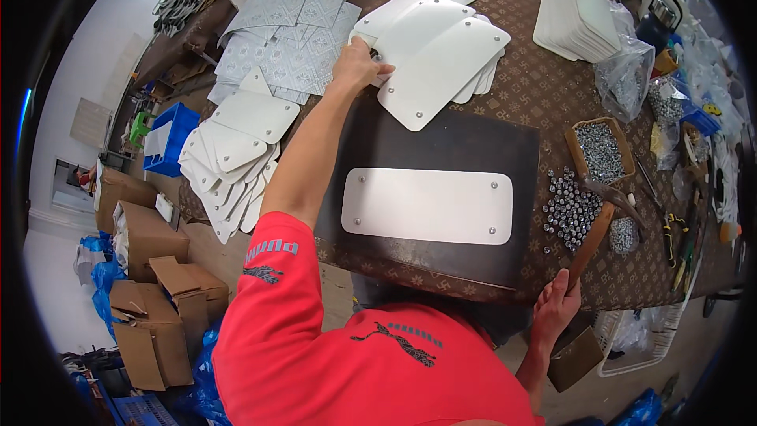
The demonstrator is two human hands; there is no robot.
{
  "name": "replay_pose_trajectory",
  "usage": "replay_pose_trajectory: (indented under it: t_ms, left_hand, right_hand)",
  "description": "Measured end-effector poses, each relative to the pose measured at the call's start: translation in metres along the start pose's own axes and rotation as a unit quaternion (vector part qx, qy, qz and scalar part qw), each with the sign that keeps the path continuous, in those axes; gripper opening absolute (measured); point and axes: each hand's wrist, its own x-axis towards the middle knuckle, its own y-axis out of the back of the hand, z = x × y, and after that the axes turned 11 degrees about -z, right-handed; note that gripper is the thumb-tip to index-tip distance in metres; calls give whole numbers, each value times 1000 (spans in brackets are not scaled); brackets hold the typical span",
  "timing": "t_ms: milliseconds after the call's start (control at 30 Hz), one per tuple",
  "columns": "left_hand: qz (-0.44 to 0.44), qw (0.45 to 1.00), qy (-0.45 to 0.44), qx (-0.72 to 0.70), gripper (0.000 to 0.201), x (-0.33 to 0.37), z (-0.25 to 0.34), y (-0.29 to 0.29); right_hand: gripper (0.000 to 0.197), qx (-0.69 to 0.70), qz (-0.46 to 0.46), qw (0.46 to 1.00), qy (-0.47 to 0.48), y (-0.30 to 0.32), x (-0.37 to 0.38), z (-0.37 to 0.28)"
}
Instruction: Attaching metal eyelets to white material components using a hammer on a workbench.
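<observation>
My left hand (361, 69) reaches to the near left edge of a fanned stack of white panels (441, 63), rounded at the corners and fitted with small metal studs. Its thumb and fingers take hold of a panel's edge; the fingertips are partly hidden. My right hand (554, 309) is closed round the wooden handle of a hammer (593, 243). The hammer's head rests by the loose metal studs (569, 209), right of the dark work mat (434, 146). One white panel (426, 205) lies flat on the mat in front of me, with a stud near each corner.
More white panels (236, 138) lie piled at the left, below patterned silver-grey sheets (292, 31). A cardboard box of studs (601, 151) stands at the right. Beyond it are a plain white stack (574, 17), plastic bags (627, 75) and hand tools (680, 241). Cartons (150, 244) stand at floor level, left.
</observation>
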Motion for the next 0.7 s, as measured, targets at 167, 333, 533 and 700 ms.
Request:
replay_pose_trajectory:
  t_ms: [167, 333, 533, 700]
  left_hand:
    - [-14, 992, -21, -125, 52, 2, -15, 12]
    - [36, 974, -79, -211, 32, -16, -5, 44]
    - [108, 943, -130, -287, 24, -41, -17, 99]
    - [7, 842, -141, -521, 20, -84, -26, 134]
  right_hand:
    - [28, 5, 5, 1000, 0, -4, -2, -1]
    - [28, 1, 17, 1000, -5, -5, -2, -4]
    - [28, -12, 23, 1000, -11, -5, -2, -5]
    - [29, -18, 30, 999, -2, -4, 0, 0]
